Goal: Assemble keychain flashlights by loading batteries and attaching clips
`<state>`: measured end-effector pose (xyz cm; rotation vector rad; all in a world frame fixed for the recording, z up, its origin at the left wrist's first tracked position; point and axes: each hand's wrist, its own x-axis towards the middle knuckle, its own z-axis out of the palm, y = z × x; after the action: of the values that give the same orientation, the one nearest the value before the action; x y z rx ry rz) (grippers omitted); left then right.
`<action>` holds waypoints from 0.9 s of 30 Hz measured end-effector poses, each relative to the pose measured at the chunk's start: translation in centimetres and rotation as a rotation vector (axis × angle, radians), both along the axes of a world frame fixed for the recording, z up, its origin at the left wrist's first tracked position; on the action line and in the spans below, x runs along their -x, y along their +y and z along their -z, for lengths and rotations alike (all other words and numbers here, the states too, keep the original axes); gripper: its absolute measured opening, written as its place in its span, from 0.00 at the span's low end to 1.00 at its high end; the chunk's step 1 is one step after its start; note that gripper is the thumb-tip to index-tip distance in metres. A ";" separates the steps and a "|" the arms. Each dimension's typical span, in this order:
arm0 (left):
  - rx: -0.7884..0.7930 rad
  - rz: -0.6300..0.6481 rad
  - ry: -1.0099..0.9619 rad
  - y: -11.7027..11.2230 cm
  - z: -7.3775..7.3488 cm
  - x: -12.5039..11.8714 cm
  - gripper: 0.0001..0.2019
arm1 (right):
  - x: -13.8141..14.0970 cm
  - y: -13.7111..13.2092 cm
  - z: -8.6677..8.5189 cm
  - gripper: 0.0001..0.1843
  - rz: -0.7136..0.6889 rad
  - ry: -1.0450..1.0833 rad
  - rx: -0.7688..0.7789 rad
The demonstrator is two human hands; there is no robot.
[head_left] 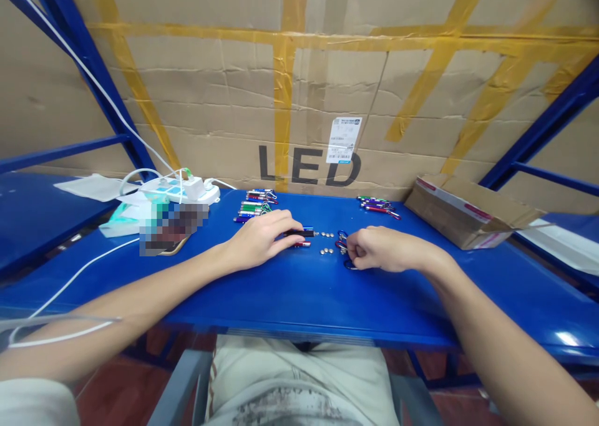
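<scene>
Rumpled printed cloth lies below curved left fingers over slim tubes.

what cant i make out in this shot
Head view: anything inside the curled right hand, hidden by the hand itself.
Head view: left end of the shiny red tube, behind the left hand.
Head view: screen of the flat rectangular phone-like device, pixelated.
Head view: fine print on the white paper label, too small.
</scene>
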<state>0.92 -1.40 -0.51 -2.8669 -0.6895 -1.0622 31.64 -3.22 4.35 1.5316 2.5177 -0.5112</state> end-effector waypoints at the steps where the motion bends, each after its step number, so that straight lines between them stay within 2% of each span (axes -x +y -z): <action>1: 0.000 0.002 0.001 0.0 0.0 0.0 0.13 | 0.0 0.0 0.0 0.02 -0.009 -0.002 -0.003; 7: -0.006 0.009 0.003 0.0 -0.1 0.0 0.12 | 0.1 -0.2 -0.2 0.05 -0.053 -0.014 -0.035; 12: -0.006 0.005 0.006 -0.1 -0.2 0.0 0.12 | 0.1 -0.2 -0.5 0.04 -0.021 0.176 -0.074; 17: -0.014 -0.004 0.007 -0.1 -0.1 0.0 0.13 | 0.2 -0.1 0.0 0.06 -0.014 0.407 -0.158; 22: -0.027 0.006 0.004 0.0 0.1 0.0 0.13 | 0.7 0.0 0.8 0.06 0.120 0.713 -0.017; 27: -0.020 0.008 0.002 0.1 0.2 0.1 0.15 | 1.5 0.4 1.4 0.15 0.063 1.048 0.085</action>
<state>0.86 -1.34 -0.73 -2.8557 -0.6640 -1.0604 30.18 -2.82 2.91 1.5414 3.0204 -1.7887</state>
